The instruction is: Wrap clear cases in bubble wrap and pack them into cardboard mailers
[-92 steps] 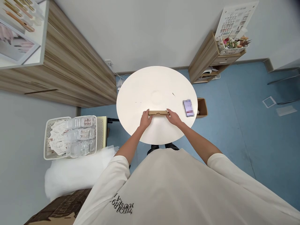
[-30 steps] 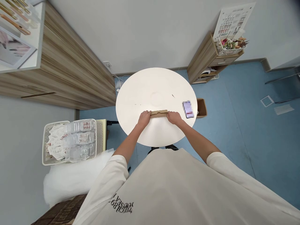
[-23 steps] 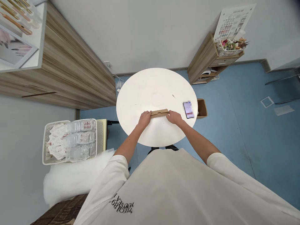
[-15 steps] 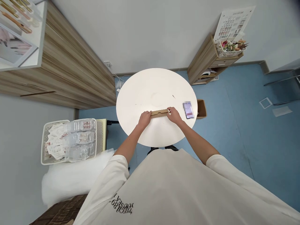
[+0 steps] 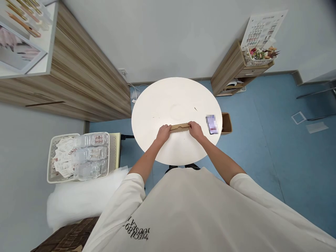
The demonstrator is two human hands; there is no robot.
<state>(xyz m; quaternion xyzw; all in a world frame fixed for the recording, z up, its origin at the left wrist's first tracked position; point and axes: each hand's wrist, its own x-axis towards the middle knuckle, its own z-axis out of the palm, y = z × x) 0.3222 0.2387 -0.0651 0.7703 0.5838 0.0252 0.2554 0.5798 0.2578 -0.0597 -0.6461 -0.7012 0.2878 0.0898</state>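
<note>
A narrow brown cardboard box [image 5: 180, 128] lies across the near half of a round white table [image 5: 168, 94]. There is a small notch in the middle of its long edge. My left hand [image 5: 164, 132] is closed round its left end. At its right end my right hand [image 5: 195, 131] grips the corner, with the fingertips on the top and side. Both palms hide the short ends of the box. To the right of my right hand lies a phone [image 5: 211, 124] with a lit, blurred screen.
White baskets [image 5: 49, 164] with clear plastic packs and cards stand at the left, above a white plastic roll [image 5: 84, 199]. An open cardboard bin [image 5: 226, 123] is on the floor right of the table. Wooden cabinets [image 5: 86, 66] flank the back left; a small cabinet [image 5: 228, 68] stands back right.
The box has tilted from its earlier level position, showing more of its front side. Both hands have closed further over its ends. My right hand has shifted its grip at the corner.
</note>
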